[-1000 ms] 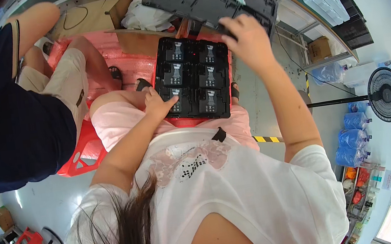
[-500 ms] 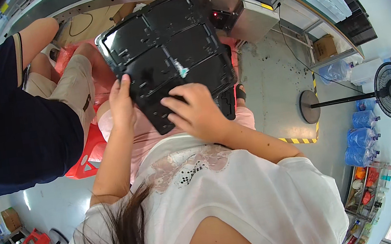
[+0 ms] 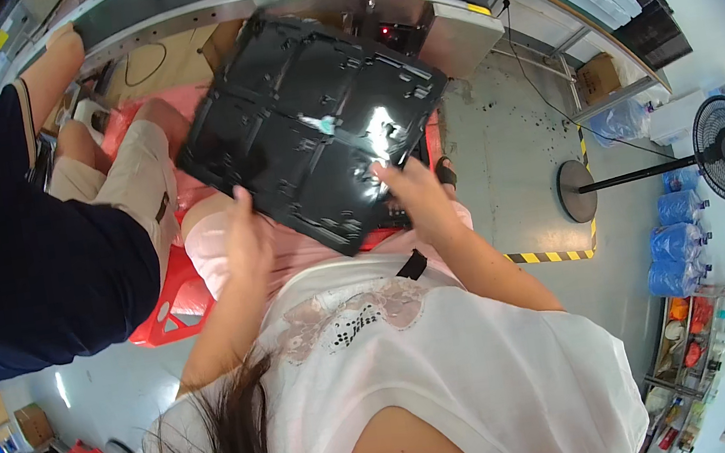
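Both hands grip the black tray (image 3: 312, 132) over the lap, left hand (image 3: 245, 234) and right hand (image 3: 413, 191) on its near edge, long axis tilted down to the right.

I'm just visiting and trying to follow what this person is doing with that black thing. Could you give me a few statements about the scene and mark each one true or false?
1. Both hands are on the black plastic tray. True: the left hand grips its lower edge and the right hand its lower right side.
2. The tray lies flat on the floor. False: it is held up, tilted, above the person's lap.
3. A standing fan is at the right. True.
4. The person sits alone. False: a second person in a dark blue top sits close at the left.
5. The stool under the neighbour is green. False: it is red.
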`<action>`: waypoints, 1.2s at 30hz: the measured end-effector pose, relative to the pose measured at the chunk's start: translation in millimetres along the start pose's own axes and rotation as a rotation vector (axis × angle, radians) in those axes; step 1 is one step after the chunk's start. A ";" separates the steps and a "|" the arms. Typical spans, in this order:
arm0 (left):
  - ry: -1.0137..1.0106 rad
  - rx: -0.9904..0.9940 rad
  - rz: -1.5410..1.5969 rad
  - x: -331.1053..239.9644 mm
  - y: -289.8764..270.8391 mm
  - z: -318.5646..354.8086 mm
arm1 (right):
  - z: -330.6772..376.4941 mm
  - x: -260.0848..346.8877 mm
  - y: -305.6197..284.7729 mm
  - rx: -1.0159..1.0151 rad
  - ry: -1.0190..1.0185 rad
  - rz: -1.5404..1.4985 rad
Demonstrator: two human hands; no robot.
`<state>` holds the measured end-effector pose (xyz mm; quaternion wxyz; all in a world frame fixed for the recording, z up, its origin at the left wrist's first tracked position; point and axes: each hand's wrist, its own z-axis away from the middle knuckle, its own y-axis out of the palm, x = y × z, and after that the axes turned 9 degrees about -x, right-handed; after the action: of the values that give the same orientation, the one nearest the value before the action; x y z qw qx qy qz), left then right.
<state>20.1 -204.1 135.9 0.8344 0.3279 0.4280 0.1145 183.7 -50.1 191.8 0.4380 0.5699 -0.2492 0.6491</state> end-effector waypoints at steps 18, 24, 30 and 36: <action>0.533 0.275 -0.942 17.3 -10.8 -91.6 | -170.7 112.2 -42.8 0.325 -0.547 1.310; 0.228 0.139 -1.196 56.7 -50.6 -123.2 | -148.3 37.4 -56.9 0.136 -0.769 1.073; 0.389 0.182 -1.271 73.4 -65.4 -142.0 | -128.9 68.9 -100.8 0.127 -0.574 1.014; 0.560 -0.159 -1.489 108.8 -40.2 -117.6 | -167.2 145.9 -105.3 -0.286 -0.613 0.613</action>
<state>-10.3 -130.4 -8.7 0.5741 -0.1455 0.7186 -0.3645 191.2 180.8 275.3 0.2060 0.5695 -0.6117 0.5091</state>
